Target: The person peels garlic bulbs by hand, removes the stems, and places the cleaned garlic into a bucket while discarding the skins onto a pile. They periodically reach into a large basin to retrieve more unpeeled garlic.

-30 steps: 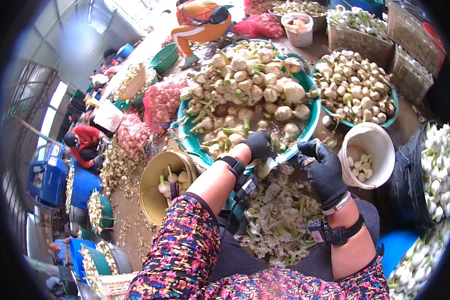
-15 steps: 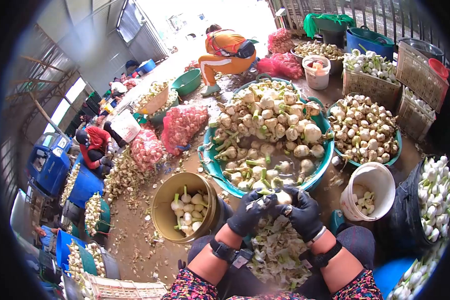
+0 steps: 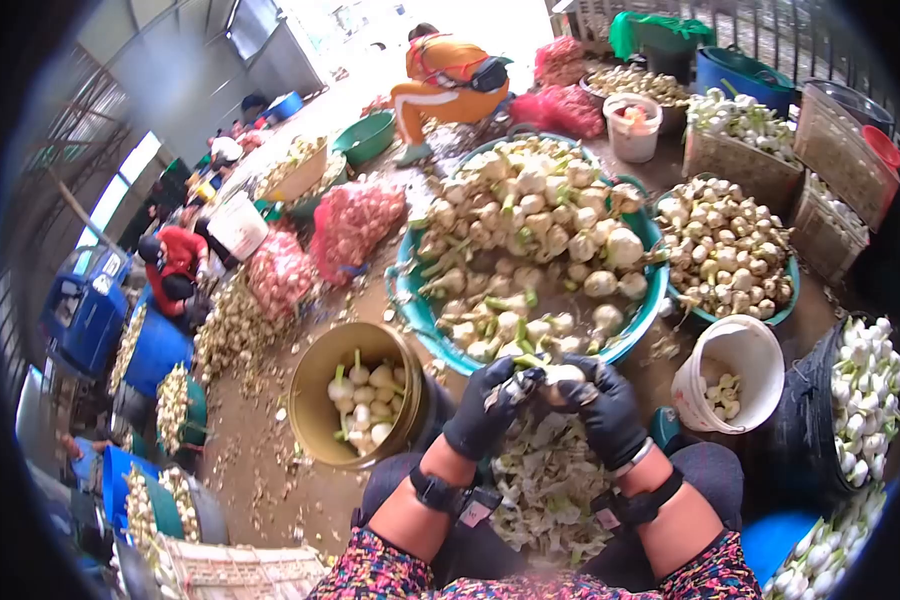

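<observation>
Both my hands are in dark gloves above my lap, closed around one garlic bulb (image 3: 564,374). My right hand (image 3: 607,412) grips the round, pale end of the bulb. At its greenish stem side, my left hand (image 3: 488,408) has its fingers pressed together, with pale shreds of skin on them. Just beyond the hands stands a wide teal tub (image 3: 410,308) heaped with untrimmed garlic. Between my knees lies a pile of peeled skins and leaves (image 3: 550,490). A tan bucket (image 3: 303,425) on the left holds cleaner white bulbs with short stems.
A white bucket (image 3: 685,385) with a few cloves stands to the right, beside a black container (image 3: 805,420) full of white bulbs. Behind are another garlic-filled tub (image 3: 794,290), crates (image 3: 725,165) and red mesh sacks (image 3: 355,232). People in orange (image 3: 455,75) and red (image 3: 178,262) crouch farther off.
The whole view has shifted slightly, with the scene sitting a little higher and to the left. My hands stay together on the garlic bulb, with small finger movements.
</observation>
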Motion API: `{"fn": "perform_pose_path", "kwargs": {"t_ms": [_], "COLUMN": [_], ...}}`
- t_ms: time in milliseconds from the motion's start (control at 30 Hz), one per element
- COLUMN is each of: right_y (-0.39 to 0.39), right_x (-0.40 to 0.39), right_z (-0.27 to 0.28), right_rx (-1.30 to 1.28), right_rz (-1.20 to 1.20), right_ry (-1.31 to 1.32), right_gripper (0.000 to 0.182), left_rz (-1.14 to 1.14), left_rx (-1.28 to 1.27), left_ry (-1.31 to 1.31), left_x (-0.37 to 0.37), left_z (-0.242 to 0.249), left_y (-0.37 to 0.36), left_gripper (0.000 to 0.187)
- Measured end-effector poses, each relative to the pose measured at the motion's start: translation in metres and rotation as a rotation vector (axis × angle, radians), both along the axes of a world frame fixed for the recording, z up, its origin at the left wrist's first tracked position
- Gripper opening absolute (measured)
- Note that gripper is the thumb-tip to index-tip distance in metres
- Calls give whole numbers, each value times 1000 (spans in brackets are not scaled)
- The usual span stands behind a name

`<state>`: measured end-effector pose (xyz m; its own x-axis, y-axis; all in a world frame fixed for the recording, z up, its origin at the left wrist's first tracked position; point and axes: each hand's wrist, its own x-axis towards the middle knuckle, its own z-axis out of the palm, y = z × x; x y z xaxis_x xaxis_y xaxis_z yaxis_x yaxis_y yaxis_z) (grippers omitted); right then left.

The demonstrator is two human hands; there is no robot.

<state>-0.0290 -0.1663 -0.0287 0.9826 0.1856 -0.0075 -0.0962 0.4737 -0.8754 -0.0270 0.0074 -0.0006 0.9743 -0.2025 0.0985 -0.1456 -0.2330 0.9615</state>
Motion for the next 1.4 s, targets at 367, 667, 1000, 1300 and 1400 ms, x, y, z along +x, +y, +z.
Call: {"fn": "perform_pose_path", "kwargs": {"t_ms": [367,667,1000,1300,1400], "right_y": [2,-5,-7,-3,-3], "right_x": [5,9,14,8,8], "right_z": [14,1,-1,16,12], "right_rx": [40,-520,153,62,-23], "right_rz": [-39,-122,249,99,82], "right_ry": [-108,-561,126,154,53], "right_gripper": [54,62,25,25,25], "left_rz": [-153,-150,-150,-129,-111], "left_rx": [209,-366,48,-469,-372], "left_ry": [-512,14,-122,250,165], "left_x": [15,1,5,-1,2], "left_z": [4,11,-9,-6,-11], "left_y": [6,2,11,-5,-3], "left_gripper": [25,30,33,27,26]}}
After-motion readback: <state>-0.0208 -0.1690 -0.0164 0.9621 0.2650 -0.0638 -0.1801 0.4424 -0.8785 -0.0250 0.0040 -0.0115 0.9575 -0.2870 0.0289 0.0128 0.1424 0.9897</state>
